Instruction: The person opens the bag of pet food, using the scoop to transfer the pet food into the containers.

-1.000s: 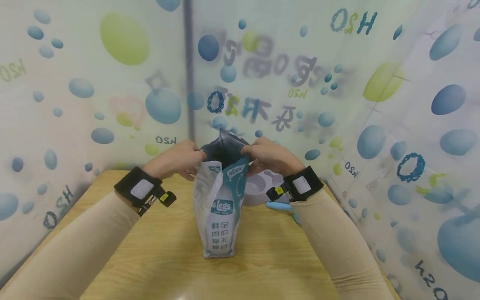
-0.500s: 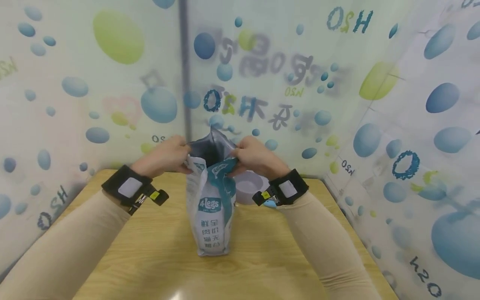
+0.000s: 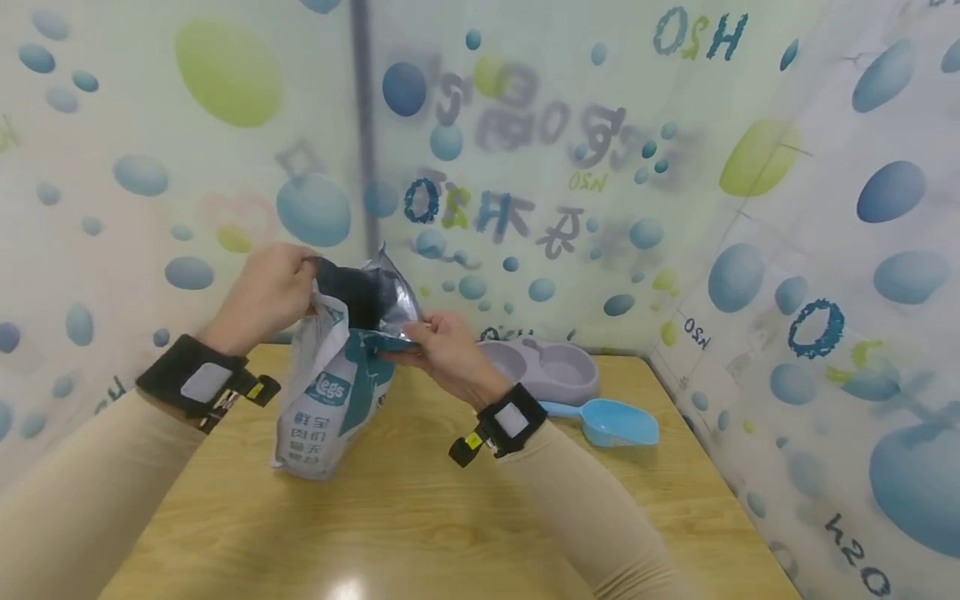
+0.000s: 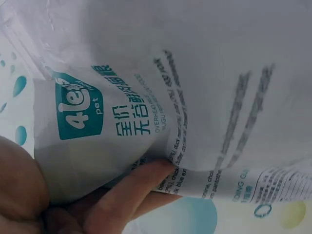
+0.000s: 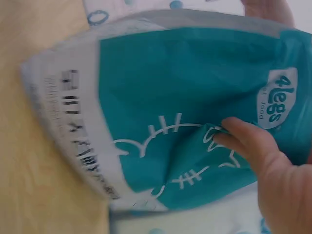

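Observation:
A white and teal cat food bag (image 3: pixel 318 408) leans with its mouth toward the right, low over the table. The mouth gapes wide and its silver lining shows, but the contents are hidden in the dark inside. My left hand (image 3: pixel 266 287) grips the left rim of the mouth. On the opposite rim, my right hand (image 3: pixel 453 354) pinches the film, thumb on the lining. The left wrist view has the printed white side of the bag (image 4: pixel 78 170) with fingers against it. In the right wrist view, fingertips (image 5: pixel 234 129) dent the bag's teal side (image 5: pixel 161 78).
Behind my right hand stands a pale purple double pet bowl (image 3: pixel 562 371) near the table's back edge. A light blue scoop (image 3: pixel 618 422) lies before it, handle toward the left. Patterned curtains (image 3: pixel 622 108) close in the wooden table (image 3: pixel 465 517) at the back and sides.
Both hands have carried the bag to the left and tilted its top to the right. My right hand is lower than my left now. The bowl and scoop have come into fuller view.

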